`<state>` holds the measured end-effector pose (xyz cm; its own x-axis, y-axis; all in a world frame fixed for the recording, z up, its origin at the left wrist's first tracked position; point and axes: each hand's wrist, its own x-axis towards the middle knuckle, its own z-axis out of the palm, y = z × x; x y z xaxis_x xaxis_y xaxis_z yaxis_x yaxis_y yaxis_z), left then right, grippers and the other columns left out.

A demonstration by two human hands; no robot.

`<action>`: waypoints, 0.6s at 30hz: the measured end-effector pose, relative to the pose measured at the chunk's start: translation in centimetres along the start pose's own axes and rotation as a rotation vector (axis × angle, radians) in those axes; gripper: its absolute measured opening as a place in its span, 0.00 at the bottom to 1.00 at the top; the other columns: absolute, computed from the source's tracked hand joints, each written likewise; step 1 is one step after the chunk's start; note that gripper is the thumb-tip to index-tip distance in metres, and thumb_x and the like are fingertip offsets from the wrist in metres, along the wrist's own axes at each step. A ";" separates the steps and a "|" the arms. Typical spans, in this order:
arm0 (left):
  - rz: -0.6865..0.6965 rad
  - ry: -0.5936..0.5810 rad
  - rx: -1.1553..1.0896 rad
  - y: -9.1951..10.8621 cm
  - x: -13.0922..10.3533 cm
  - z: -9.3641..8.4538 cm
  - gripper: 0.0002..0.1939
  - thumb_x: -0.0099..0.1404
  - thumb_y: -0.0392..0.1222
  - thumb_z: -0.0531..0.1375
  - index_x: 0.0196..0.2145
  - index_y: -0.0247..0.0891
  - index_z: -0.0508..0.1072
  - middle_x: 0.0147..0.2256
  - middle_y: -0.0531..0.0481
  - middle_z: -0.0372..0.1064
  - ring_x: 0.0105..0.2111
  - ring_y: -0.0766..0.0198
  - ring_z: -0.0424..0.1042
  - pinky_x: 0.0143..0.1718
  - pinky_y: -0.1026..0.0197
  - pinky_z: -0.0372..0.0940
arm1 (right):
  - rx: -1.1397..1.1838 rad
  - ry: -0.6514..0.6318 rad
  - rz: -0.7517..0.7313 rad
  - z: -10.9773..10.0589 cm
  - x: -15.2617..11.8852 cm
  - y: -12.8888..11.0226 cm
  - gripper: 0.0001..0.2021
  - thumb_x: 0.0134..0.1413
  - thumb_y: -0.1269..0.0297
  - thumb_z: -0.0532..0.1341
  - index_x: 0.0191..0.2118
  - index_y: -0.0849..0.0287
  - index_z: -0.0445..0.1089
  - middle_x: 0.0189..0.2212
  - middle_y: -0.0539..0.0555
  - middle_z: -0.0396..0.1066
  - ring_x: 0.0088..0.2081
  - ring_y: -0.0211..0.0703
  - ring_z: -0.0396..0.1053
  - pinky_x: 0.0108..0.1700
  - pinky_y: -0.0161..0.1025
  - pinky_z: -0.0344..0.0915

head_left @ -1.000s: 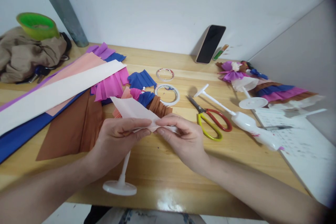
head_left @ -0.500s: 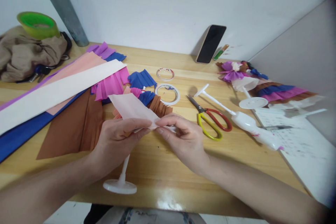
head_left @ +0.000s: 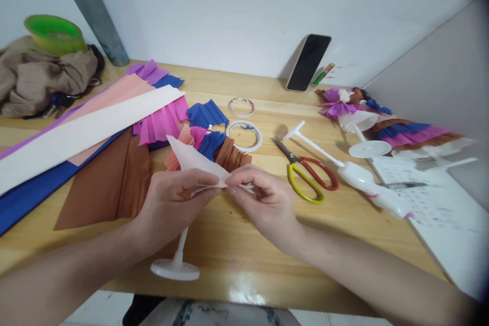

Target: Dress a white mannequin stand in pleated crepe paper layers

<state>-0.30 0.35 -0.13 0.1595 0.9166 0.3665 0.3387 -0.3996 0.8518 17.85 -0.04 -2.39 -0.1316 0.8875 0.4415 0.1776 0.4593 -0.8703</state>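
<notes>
Between my two hands is a piece of white crepe paper (head_left: 196,159), its free end rising to a point on the left. My left hand (head_left: 171,204) pinches it between thumb and forefinger. My right hand (head_left: 267,206) pinches the same paper just beside, with the fingertips nearly touching and a small gathered part showing at the right fingers. Below my left hand stands a white plastic stand (head_left: 175,269) with a round base; its upper part is hidden by the hand. Pleated brown crepe paper (head_left: 232,154) and pleated blue crepe paper (head_left: 211,145) lie behind the hands.
Scissors (head_left: 305,175) and a white mannequin form (head_left: 372,188) lie at right, near a ruffled paper dress (head_left: 412,135). Two tape rolls, one a white ring (head_left: 261,137), lie mid-table. Long crepe strips, like the white strip (head_left: 87,132), spread left. A phone (head_left: 308,63) leans on the wall.
The free end of the white paper has turned from a broad flat flap to a narrower, folded point. Both hands stay almost in place, still pinching it.
</notes>
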 end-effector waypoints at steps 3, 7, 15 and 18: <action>0.015 -0.017 -0.022 -0.3 -0.2 0.0 0.07 0.55 0.29 0.68 0.28 0.39 0.81 0.23 0.57 0.79 0.21 0.71 0.75 0.24 0.76 0.68 | -0.007 -0.003 0.020 0.0 0.0 0.1 0.05 0.54 0.74 0.64 0.32 0.56 0.75 0.29 0.51 0.78 0.31 0.39 0.74 0.34 0.36 0.71; 0.012 -0.028 -0.010 -0.6 -0.3 0.0 0.04 0.57 0.31 0.68 0.29 0.39 0.82 0.24 0.55 0.79 0.21 0.70 0.75 0.22 0.75 0.67 | -0.024 -0.008 0.044 0.0 0.0 0.2 0.05 0.55 0.73 0.64 0.32 0.56 0.74 0.29 0.51 0.77 0.30 0.38 0.74 0.33 0.35 0.71; -0.072 -0.006 0.041 -0.4 0.1 -0.3 0.07 0.55 0.30 0.67 0.29 0.40 0.83 0.22 0.56 0.78 0.19 0.72 0.72 0.21 0.75 0.64 | -0.055 0.018 0.061 -0.2 -0.1 0.3 0.04 0.56 0.72 0.63 0.31 0.56 0.73 0.27 0.50 0.75 0.30 0.38 0.73 0.33 0.34 0.68; -0.113 -0.016 0.013 -0.4 0.1 -0.4 0.07 0.55 0.31 0.67 0.29 0.41 0.83 0.21 0.56 0.78 0.18 0.72 0.72 0.19 0.75 0.64 | -0.057 0.010 0.070 -0.2 0.0 0.3 0.04 0.56 0.71 0.63 0.31 0.56 0.73 0.27 0.50 0.75 0.30 0.38 0.72 0.32 0.35 0.68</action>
<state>-0.79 0.56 -0.30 0.1348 0.9555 0.2623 0.3670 -0.2941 0.8825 18.15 0.09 -2.64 -0.1072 0.9178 0.3823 0.2416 0.3970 -0.8854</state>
